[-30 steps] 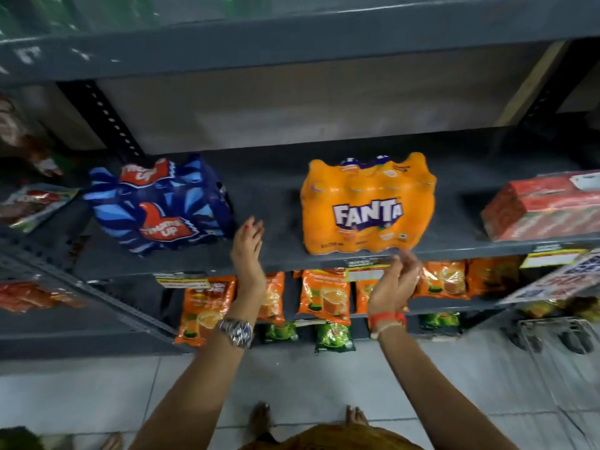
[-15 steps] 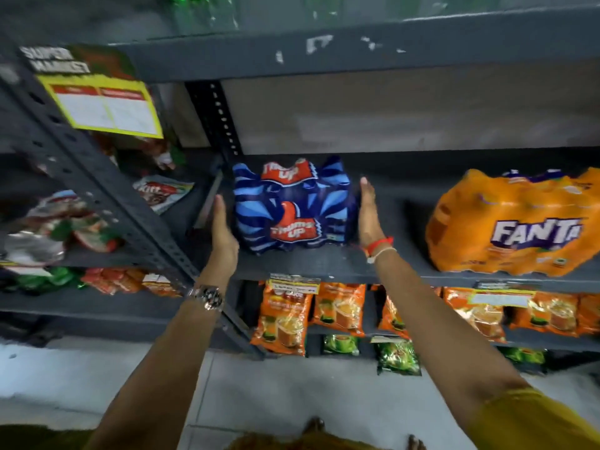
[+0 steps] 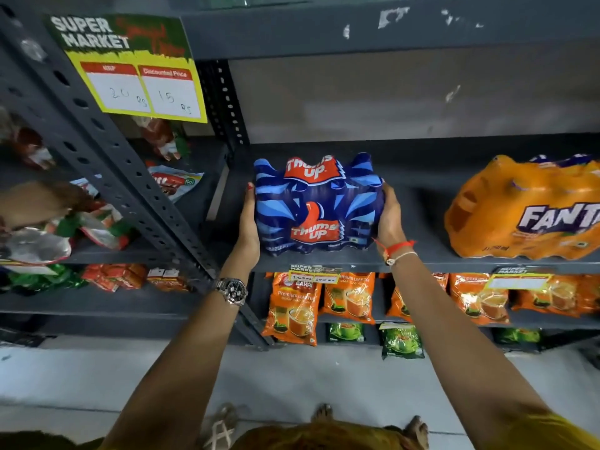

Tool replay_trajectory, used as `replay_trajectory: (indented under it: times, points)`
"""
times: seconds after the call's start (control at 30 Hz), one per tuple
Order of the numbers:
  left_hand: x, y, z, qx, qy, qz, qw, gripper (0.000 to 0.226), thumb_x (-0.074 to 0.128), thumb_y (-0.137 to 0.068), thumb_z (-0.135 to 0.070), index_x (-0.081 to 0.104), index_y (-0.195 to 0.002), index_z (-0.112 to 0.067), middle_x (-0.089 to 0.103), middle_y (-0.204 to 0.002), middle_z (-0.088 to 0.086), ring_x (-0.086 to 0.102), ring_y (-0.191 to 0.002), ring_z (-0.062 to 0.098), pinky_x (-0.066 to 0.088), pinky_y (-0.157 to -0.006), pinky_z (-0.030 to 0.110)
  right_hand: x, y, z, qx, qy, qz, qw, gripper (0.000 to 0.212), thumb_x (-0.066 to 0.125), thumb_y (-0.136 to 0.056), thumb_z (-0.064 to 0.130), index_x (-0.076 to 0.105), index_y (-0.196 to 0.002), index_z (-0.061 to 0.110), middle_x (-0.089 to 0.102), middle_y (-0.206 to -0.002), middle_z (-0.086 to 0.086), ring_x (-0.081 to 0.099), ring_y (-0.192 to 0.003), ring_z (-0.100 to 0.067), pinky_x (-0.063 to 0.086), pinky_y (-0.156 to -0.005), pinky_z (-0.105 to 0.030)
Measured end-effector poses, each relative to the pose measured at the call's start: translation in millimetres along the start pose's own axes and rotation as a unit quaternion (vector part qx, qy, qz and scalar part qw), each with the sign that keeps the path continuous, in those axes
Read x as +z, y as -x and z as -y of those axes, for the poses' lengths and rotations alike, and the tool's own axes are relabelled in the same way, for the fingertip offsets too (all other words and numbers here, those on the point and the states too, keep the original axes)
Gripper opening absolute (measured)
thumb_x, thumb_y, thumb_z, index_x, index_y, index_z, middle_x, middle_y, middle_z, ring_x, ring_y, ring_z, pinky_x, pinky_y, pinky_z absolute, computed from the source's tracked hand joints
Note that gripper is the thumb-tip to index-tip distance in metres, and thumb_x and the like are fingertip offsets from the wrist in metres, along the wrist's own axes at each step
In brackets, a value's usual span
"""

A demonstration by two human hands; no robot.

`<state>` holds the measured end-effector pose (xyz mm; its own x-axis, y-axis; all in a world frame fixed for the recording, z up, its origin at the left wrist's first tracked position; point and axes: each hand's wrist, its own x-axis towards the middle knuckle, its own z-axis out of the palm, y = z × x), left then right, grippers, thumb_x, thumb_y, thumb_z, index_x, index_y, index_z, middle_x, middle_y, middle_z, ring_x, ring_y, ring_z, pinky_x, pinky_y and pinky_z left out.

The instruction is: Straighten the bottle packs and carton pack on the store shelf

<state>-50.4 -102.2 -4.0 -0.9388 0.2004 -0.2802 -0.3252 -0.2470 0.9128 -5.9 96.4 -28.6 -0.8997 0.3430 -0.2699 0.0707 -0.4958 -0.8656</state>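
Observation:
A blue Thums Up bottle pack (image 3: 316, 206) stands on the grey shelf (image 3: 422, 259), its front label facing me. My left hand (image 3: 249, 219) presses flat against the pack's left side. My right hand (image 3: 389, 217) clasps its right side, fingers wrapped round the corner. An orange Fanta bottle pack (image 3: 526, 209) sits on the same shelf at the right, cut off by the frame edge and slightly turned. The carton pack is out of view.
A slanted perforated steel upright (image 3: 130, 177) runs just left of my left arm. A yellow price sign (image 3: 143, 82) hangs above it. Snack packets (image 3: 172, 183) fill the left bay. Orange tea pouches (image 3: 293, 310) hang below the shelf. Bare shelf lies between the two packs.
My hands left the Fanta pack and moved to the Thums Up pack, then closed in from beside it onto its sides. The pack now stands squarer to the front.

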Motion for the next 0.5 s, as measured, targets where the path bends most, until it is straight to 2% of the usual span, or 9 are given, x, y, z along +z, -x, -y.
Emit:
replay_trajectory:
  times: [0.1,0.23,0.33,0.4,0.5]
  points:
    - [-2.8,4.9,4.1,0.010,-0.001,0.011,1.000,0.040,0.024,-0.096,-0.047,0.059,-0.092,-0.027,0.065,-0.090,-0.006,0.065,-0.076,0.007,0.056,-0.057,0.019,-3.0,0.6,-3.8,0.003,-0.010,0.000,1.000,0.044,0.028,-0.097,0.044,0.062,-0.087,0.018,0.074,-0.060,0.007,0.070,-0.055,-0.007,0.058,-0.052,-0.020]
    - [-5.1,8.9,6.2,0.015,-0.005,0.016,1.000,0.040,0.023,-0.096,-0.047,0.058,-0.095,-0.027,0.065,-0.094,-0.005,0.065,-0.081,0.009,0.057,-0.062,0.021,-3.7,6.2,-12.1,0.011,-0.001,-0.018,1.000,0.046,0.030,-0.095,0.050,0.062,-0.099,0.018,0.071,-0.087,-0.002,0.068,-0.074,-0.015,0.057,-0.057,-0.024]
    - [-7.6,6.1,7.4,0.028,-0.006,0.006,1.000,0.040,0.024,-0.096,-0.048,0.059,-0.097,-0.028,0.066,-0.095,-0.005,0.065,-0.083,0.009,0.055,-0.065,0.024,-1.5,10.6,-10.9,0.011,-0.013,-0.026,1.000,0.045,0.031,-0.095,0.048,0.058,-0.108,0.014,0.068,-0.091,-0.003,0.067,-0.073,-0.014,0.058,-0.057,-0.022]
    - [-5.7,9.3,5.2,0.019,-0.003,0.009,1.000,0.042,0.024,-0.095,-0.050,0.059,-0.099,-0.027,0.066,-0.098,-0.003,0.065,-0.087,0.012,0.055,-0.072,0.027,-0.4,15.5,-8.4,0.007,-0.016,-0.019,1.000,0.044,0.031,-0.095,0.047,0.058,-0.106,0.014,0.068,-0.090,-0.003,0.067,-0.073,-0.014,0.058,-0.059,-0.023]
    - [-3.8,11.6,5.9,0.010,-0.032,-0.017,0.999,0.045,0.026,-0.093,-0.056,0.059,-0.106,-0.027,0.065,-0.107,0.003,0.063,-0.096,0.018,0.053,-0.077,0.033,1.0,17.0,-4.3,0.018,0.011,-0.028,0.999,0.052,0.033,-0.094,0.050,0.058,-0.116,0.010,0.069,-0.098,-0.007,0.067,-0.083,-0.018,0.059,-0.069,-0.029]
